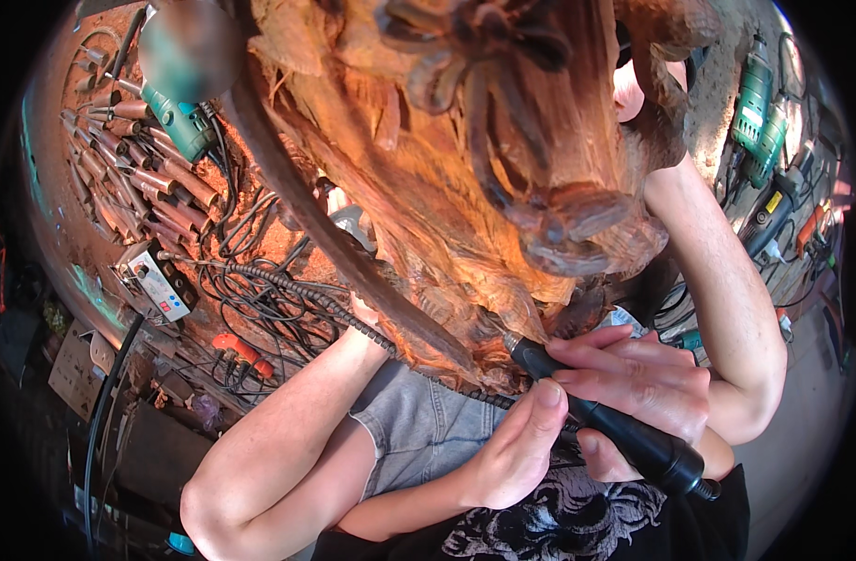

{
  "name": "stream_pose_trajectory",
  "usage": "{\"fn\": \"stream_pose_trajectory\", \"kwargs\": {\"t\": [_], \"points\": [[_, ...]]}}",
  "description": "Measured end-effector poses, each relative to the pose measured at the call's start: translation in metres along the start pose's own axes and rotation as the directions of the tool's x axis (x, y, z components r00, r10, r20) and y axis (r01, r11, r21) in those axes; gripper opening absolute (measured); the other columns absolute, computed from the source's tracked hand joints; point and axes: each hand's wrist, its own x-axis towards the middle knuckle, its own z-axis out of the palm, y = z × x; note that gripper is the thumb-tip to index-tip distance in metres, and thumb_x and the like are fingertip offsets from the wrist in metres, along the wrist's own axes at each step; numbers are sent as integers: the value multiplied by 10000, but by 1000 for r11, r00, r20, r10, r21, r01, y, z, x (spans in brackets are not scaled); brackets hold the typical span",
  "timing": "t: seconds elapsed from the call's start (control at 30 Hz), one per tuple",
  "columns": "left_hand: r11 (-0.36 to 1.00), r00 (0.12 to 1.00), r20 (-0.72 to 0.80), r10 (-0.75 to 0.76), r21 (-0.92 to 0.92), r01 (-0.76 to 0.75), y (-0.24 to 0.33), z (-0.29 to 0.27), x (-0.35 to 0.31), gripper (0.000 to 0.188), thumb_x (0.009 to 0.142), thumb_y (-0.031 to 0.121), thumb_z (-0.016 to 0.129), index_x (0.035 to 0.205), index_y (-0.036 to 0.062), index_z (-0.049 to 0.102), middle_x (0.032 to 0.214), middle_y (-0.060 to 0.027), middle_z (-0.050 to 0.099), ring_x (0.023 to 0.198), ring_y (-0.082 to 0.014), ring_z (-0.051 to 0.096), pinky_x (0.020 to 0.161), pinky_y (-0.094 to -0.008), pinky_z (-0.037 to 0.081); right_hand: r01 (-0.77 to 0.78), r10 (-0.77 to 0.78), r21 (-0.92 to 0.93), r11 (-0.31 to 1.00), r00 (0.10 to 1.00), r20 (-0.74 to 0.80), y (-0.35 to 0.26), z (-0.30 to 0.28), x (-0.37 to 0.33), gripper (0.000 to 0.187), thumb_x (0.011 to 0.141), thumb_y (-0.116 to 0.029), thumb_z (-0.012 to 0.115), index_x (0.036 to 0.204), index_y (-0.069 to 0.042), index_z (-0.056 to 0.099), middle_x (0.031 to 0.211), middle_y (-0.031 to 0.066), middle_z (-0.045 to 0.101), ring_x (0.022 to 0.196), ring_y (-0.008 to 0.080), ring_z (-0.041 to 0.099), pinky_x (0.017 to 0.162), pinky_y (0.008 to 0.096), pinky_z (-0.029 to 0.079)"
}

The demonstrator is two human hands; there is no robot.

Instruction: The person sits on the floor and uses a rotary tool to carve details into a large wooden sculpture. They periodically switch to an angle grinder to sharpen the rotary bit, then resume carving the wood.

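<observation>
Both hands are closed on 1 tool. The right hand is wrapped around the black rotary handpiece, fingers curled over its barrel. The left hand comes up from below and clamps the same barrel, thumb pressed along its top just beside the right fingers. The handpiece lies slanted, its working tip up and to the left, meeting the underside of the large reddish wood carving that fills the upper middle of the view (the exact contact point is hidden in shadow). A ribbed flexible shaft runs beneath the carving's lower edge toward the hands.

To the left, on the dusty floor, lies a row of wooden-handled chisels, a teal power tool near them, a small white control box and a tangle of black cables. At the right edge, more green power tools lie well apart from the hands.
</observation>
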Motion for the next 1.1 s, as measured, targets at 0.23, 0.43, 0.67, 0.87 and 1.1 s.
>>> {"fn": "stream_pose_trajectory", "kwargs": {"t": [0.23, 0.43, 0.67, 0.87, 1.1], "points": [[999, 1000, 15, 20, 40, -20, 2, 0, 3, 1075, 968, 798, 322, 1625, -27, 116, 1664, -293, 221, 1526, -339, 331, 1231, -443, 315, -30, 30, 4, 1000, 999, -21, -1, 2, 3, 318, 796, -161, 739, 1031, 52, 755, 1074, 265, 756, 821, 293, 767, 745, 347, 617], [997, 994, -105, 14, -78, -22, -4, 2, -5, 871, 998, 548, 536, 1589, -16, 235, 1681, -235, 249, 1409, -261, 456, 1209, -389, 331, -2, 2, 24, 1000, 1000, -19, 0, 3, 2, 321, 839, -194, 715, 1032, 60, 742, 1055, 281, 751, 745, 294, 746, 685, 353, 608], [999, 1000, 6, -9, 42, 9, 0, -2, 3, 974, 987, 688, 400, 1609, -24, 166, 1668, -273, 239, 1474, -318, 386, 1222, -420, 323, 45, -43, 21, 999, 995, -88, 6, 9, -1, 342, 850, -209, 719, 1047, 69, 737, 1071, 290, 746, 724, 289, 739, 672, 347, 605], [999, 1000, 28, 6, 49, -8, -2, 0, 1, 1017, 983, 742, 346, 1615, -28, 143, 1661, -289, 239, 1499, -340, 360, 1226, -432, 320, 13, -13, -4, 1000, 1000, 4, -4, -1, 9, 369, 839, -228, 726, 1048, 76, 735, 1076, 292, 745, 727, 290, 740, 669, 345, 603], [995, 999, 41, -1, 98, -3, -5, -12, -1, 1062, 977, 797, 287, 1621, -31, 124, 1655, -303, 237, 1524, -361, 331, 1231, -444, 316, 5, -7, -21, 1000, 998, -68, 1, 13, -1, 362, 831, -209, 729, 1051, 77, 734, 1077, 293, 745, 732, 292, 744, 671, 341, 604]]}}
